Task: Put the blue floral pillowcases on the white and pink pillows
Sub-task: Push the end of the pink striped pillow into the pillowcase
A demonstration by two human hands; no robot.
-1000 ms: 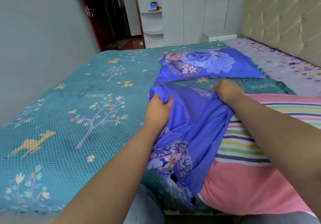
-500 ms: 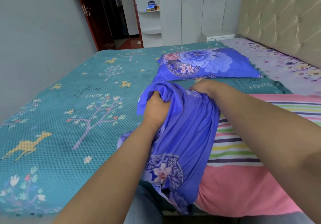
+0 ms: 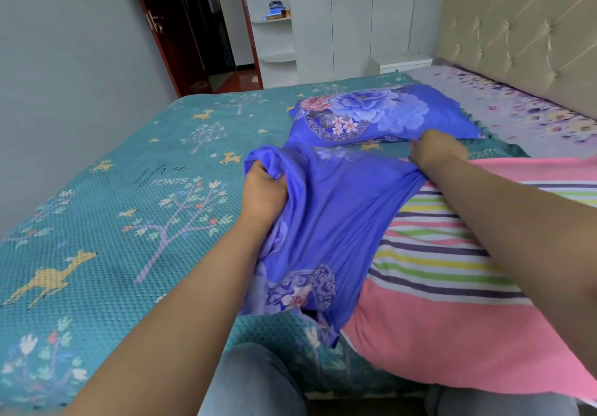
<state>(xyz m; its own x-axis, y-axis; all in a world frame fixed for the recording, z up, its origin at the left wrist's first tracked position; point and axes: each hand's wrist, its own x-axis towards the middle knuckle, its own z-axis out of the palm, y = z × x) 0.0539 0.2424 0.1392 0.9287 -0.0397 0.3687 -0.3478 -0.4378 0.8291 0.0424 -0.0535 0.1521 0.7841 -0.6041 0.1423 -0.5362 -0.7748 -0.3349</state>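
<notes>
On the left, the left hand [image 3: 263,194] is clenching a bunched fistful of the blue floral pillowcase [image 3: 326,221], thumb and fingers curled tight around the cloth at its near-left top corner. The pillowcase is hanging and draping from that grip down toward the near edge of the bed [image 3: 113,221], its printed medallion lying low near the person's knee. The cloth is stretching rightward from this fist, so its taut upper edge is running left to right between the two hands.

Moving right, the right hand [image 3: 434,152] is pinching the far-right end of that same edge, fingers curled into the fabric just where it is meeting the pink striped pillow [image 3: 452,286]. The pillow is lying to the right of the pillowcase, its long axis running from near to far, with its left part already going under the blue cloth. The right hand is the nearer one to the pillow; the left is holding cloth out over the teal bedspread, apart from it.

Judging from this, the case is still needing to be drawn rightward and nearward over the pillow's body.

Farther off, a second pillow already dressed in blue floral cloth [image 3: 381,115] is lying beyond both hands.
</notes>
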